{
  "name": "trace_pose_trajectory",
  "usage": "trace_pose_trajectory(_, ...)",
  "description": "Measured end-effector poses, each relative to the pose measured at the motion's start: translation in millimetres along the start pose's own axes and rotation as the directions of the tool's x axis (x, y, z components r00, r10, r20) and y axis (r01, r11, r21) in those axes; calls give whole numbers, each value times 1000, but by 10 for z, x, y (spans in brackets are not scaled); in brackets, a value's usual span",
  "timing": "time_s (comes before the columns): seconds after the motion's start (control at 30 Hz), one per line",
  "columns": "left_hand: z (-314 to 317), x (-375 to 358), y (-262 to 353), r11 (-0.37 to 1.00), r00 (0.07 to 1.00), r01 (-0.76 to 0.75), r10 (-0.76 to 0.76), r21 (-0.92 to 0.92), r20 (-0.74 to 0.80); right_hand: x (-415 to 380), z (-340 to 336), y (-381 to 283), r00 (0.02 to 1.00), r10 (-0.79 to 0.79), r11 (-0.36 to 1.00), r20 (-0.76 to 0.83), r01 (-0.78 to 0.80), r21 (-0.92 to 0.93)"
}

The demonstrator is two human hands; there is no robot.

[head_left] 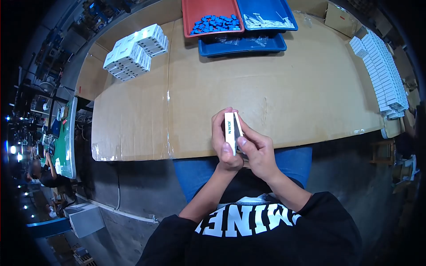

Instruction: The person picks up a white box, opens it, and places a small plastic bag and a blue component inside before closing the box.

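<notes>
A white box (229, 128) is grasped by the left hand (220, 138) and right hand (258, 153); a red tray (213, 8) is set at twelve o'clock.

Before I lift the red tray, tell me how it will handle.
The red tray looks rigid, with straight raised walls, so it should stay stiff. The blue pieces lie loose inside and would probably slide if it tilts. Its near end appears to sit over the lower blue tray, which it might drag.
</notes>
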State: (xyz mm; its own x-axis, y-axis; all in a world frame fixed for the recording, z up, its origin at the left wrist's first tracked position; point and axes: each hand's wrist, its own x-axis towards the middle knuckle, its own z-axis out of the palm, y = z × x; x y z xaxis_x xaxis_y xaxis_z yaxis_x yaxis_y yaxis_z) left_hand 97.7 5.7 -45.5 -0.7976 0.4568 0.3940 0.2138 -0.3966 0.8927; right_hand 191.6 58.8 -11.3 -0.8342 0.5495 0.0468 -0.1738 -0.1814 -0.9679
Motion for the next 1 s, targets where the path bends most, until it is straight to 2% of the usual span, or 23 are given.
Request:
trace_pose_trajectory(0.13, -13, 16, -32, 999, 999, 30, -30, -32, 21, 27, -26, 10, 999, 41, 999, 21, -41, 16)
trace_pose_trajectory(0.2, -12, 50, -47, 999, 998, 31, -33, 26, 59, 65, 2, -27, 995, 98, 994, -28, -96, 45)
trace_pose_trajectory(0.23, -62, 72, -21, 998, 987, 15, -23, 54, 157, 91, -38, 2, 995, 98, 994, -29, -96, 45)
trace_pose_trajectory(0.33, -65, 152, 2, 992, 980, -44, 19, 120, 199, 183, -198, -18, 995, 98, 987, -15, -96, 128)
trace_pose_trajectory(0.37, 100, 40, 56, 997, 993, 67, -70, 36, 98, 168, -240, -85, 988, 154, 984, 33, -156, 90)
trace_pose_trajectory(0.4, 27, 59, 41, 997, 993, 67, -70, 36, 100, 156, -274, -142, 974, 212, 975, 79, -216, 48)
trace_pose_trajectory(0.43, -111, 100, 16, 980, 968, 184, -169, -69, 183, 155, -324, -131, 974, 181, 976, 135, -162, -143)
trace_pose_trajectory(0.47, -196, 110, -8, 938, 927, 307, -256, -161, 273, 152, -345, -139, 974, 182, 976, 136, -163, -142)
trace_pose_trajectory(0.5, -167, 106, 10, 899, 918, 378, -333, -223, 215, 157, -341, -197, 992, 0, 889, 130, 59, -454)
trace_pose_trajectory(0.53, -164, 109, 31, 898, 918, 380, -336, -223, 212, 166, -346, -230, 967, -174, 660, 185, 254, -707)
trace_pose_trajectory(0.57, -157, 124, 49, 825, 856, 506, -443, -251, 268, 182, -366, -233, 945, -222, 682, 239, 325, -655)
trace_pose_trajectory(0.6, -145, 140, 83, 735, 778, 622, -538, -271, 326, 221, -388, -223, 945, -221, 682, 241, 326, -654)
trace_pose_trajectory(0.63, -103, 155, 209, 658, 696, 713, -622, -243, 358, 259, -412, -196, 911, -272, 573, 311, 413, -708)
trace_pose_trajectory(0.67, -71, 163, 322, 654, 693, 717, -627, -242, 357, 287, -435, -169, 870, -312, 453, 382, 489, -745)
trace_pose_trajectory(0.73, -20, 179, 462, 557, 624, 781, -687, -283, 372, 336, -486, -151, 860, -339, 454, 383, 505, -734)
trace_pose_trajectory(0.83, 1, 147, 435, 498, 604, 796, -684, -343, 409, 415, -498, -178, 773, -514, 455, 372, 614, -645)
trace_pose_trajectory(1.0, 1, 122, 412, 461, 585, 810, -677, -362, 447, 447, -504, -77, 692, -615, 414, 377, 691, -593)
